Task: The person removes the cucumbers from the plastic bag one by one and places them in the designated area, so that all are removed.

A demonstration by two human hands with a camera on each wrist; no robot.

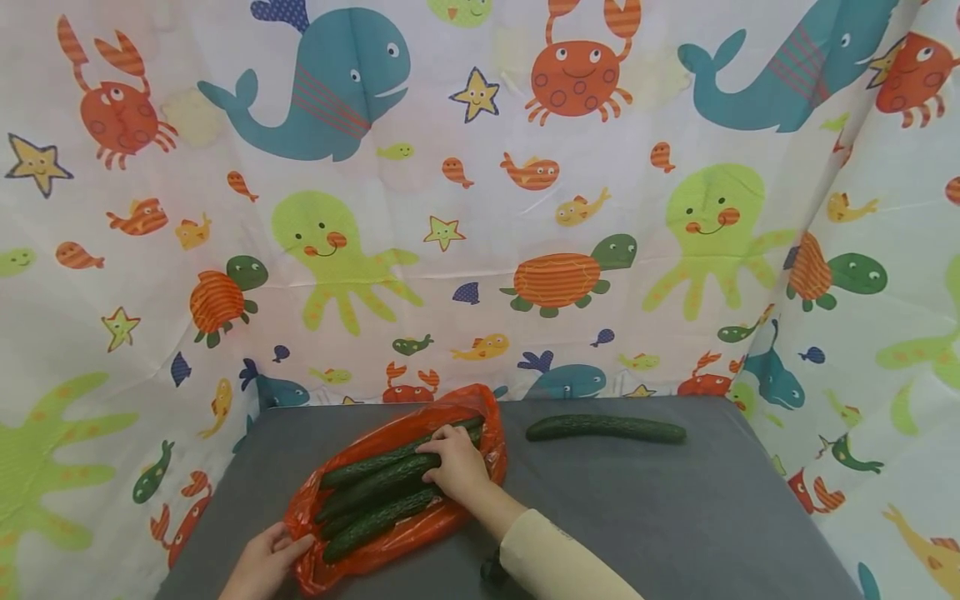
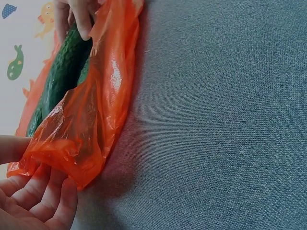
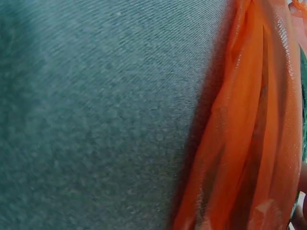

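Note:
An orange-red plastic bag [image 1: 491, 454] lies spread open on the table with several long dark green cucumbers [image 1: 375, 523] side by side in it. At its near left end, my left hand [image 1: 264, 560] pinches the bag's edge; the left wrist view shows thumb above and fingers [image 2: 41, 194] beneath the thin plastic. My right hand [image 1: 456, 465] reaches over the bag from the right and grips the middle cucumber [image 1: 386, 486] near its far end. In the right wrist view, the bag's folded side [image 3: 244, 143] hides most of the cucumbers, and only a bit of that hand shows at the edge.
A single cucumber [image 1: 606, 428] lies on the grey table [image 1: 645, 508], right of the bag near the back edge. A curtain [image 1: 465, 333] printed with sea animals stands behind the table and along both sides. Something small and black [image 1: 491, 571] shows beside the right sleeve.

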